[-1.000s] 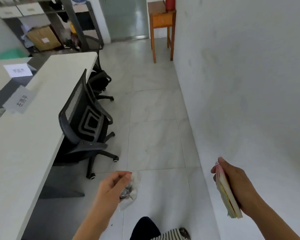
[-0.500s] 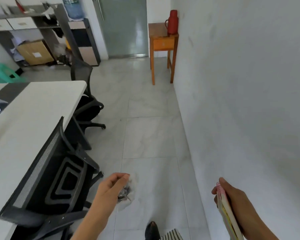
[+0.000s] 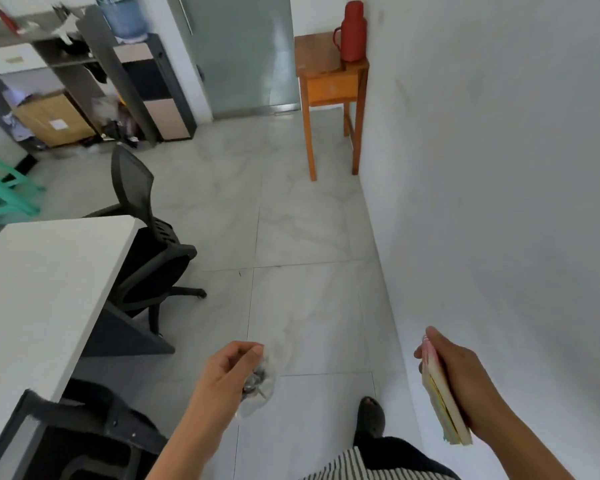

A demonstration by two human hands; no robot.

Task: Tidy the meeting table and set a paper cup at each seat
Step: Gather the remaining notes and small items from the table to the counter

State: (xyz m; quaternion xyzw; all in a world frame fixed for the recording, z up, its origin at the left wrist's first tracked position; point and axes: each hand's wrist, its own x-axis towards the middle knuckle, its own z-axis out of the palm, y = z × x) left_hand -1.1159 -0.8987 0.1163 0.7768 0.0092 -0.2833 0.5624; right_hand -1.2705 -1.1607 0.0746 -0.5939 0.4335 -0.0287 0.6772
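Left hand [image 3: 228, 372] pinches one plastic wrapper [image 3: 261, 393]; right hand [image 3: 463, 375], one notebook [image 3: 444, 405] (two chairs [image 3: 149, 251] [image 3: 84, 438]).

Worn on the head, wide-angle, facing forward and down along the floor [image 3: 291, 237] between desk [image 3: 42, 278] and wall [image 3: 482, 168], toward the far door [image 3: 243, 53]; left hand [image 3: 229, 368] and right hand [image 3: 461, 375] close, at the bottom edge.

Left hand [image 3: 232, 370]: held low in front, fingers [image 3: 248, 351] curled, pinching a crumpled clear wrapper [image 3: 261, 388].
Right hand [image 3: 461, 379]: out to the right, thumb on top, gripping a thin stack of booklets [image 3: 442, 401] edge-up.
Forearms: both bare, reaching forward.
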